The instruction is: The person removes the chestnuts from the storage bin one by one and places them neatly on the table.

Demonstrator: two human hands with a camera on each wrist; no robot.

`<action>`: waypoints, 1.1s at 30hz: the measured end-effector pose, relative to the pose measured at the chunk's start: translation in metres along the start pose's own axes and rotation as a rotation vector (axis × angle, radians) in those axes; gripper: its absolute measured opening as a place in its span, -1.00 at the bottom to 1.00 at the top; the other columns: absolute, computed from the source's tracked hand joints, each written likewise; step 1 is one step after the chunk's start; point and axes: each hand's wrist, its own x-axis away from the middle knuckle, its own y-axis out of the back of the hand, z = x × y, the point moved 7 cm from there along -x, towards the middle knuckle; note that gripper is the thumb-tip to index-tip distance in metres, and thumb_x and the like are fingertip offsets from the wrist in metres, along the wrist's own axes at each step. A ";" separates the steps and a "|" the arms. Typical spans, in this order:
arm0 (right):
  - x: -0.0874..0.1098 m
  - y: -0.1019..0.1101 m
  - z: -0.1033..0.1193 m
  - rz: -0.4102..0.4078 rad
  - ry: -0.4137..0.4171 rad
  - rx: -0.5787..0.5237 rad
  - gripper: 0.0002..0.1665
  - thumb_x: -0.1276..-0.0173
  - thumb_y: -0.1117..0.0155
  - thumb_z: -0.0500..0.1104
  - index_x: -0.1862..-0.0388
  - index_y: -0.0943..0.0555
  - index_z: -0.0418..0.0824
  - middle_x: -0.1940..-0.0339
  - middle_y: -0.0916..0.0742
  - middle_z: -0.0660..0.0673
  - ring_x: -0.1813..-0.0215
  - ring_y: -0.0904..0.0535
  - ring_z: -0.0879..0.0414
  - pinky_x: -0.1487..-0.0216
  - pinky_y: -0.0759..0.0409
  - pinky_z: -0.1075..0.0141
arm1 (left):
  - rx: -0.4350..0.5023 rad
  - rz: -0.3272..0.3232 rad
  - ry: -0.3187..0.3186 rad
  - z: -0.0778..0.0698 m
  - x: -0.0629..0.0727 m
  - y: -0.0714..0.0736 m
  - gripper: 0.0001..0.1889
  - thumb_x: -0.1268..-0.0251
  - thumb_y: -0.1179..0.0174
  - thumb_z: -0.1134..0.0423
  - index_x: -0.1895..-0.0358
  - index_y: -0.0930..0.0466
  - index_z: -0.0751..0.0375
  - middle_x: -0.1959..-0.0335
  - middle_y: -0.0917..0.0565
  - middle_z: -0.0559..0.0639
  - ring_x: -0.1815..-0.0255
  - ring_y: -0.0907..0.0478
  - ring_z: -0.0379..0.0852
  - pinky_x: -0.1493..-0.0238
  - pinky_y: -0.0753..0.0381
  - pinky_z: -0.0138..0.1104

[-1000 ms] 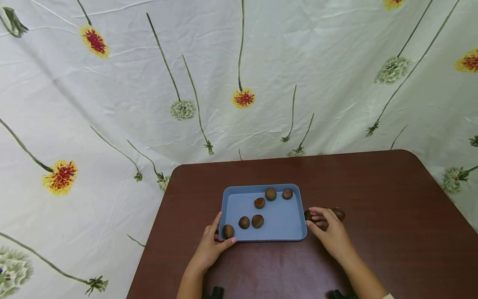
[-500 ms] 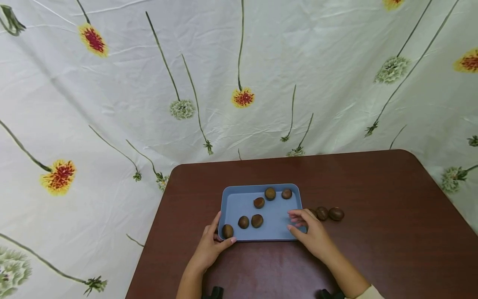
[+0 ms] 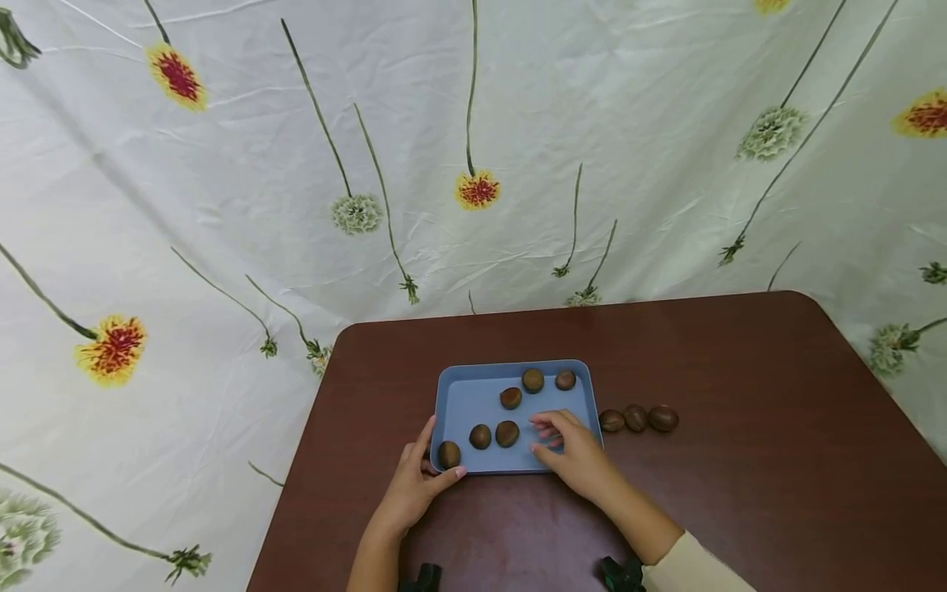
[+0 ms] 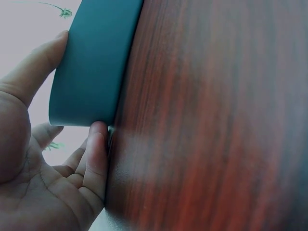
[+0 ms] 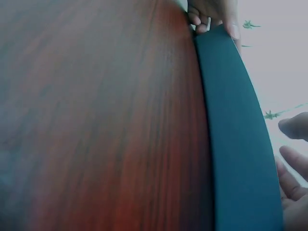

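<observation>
My left hand (image 3: 411, 485) grips the near-left corner of a blue tray (image 3: 562, 462). Its thumb lies on the near rim and the other fingers go round the corner, as the left wrist view also shows. Several brown chestnuts (image 3: 506, 434) lie spread in the tray, one of them (image 3: 449, 454) close to the left thumb. Over the tray's right half hovers my right hand (image 3: 577, 460), thumb and fingers apart and gently bent, with nothing seen between them. Just right of the tray, three chestnuts (image 3: 635, 418) sit in a row on the table.
A dark reddish-brown table (image 3: 755, 460) carries the tray. Behind it hangs a white cloth (image 3: 414, 148) printed with flowers. Black wrist devices (image 3: 621, 573) show at the bottom of the head view.
My right hand has moved left, away from the chestnuts beside the tray and over the tray, uncovering the row of three. My left hand has stayed at the corner.
</observation>
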 end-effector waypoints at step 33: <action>-0.024 -0.038 0.001 0.073 0.030 0.328 -0.40 -0.32 -0.47 -0.12 -0.32 -0.58 -0.19 0.12 -0.57 -0.03 0.18 -0.45 0.20 0.17 -0.45 0.30 | 0.004 -0.001 -0.005 -0.002 0.002 0.000 0.11 -0.15 -0.49 -0.07 -0.67 0.09 -0.17 -0.23 -0.34 0.19 0.23 -0.45 -0.13 0.22 -0.52 -0.39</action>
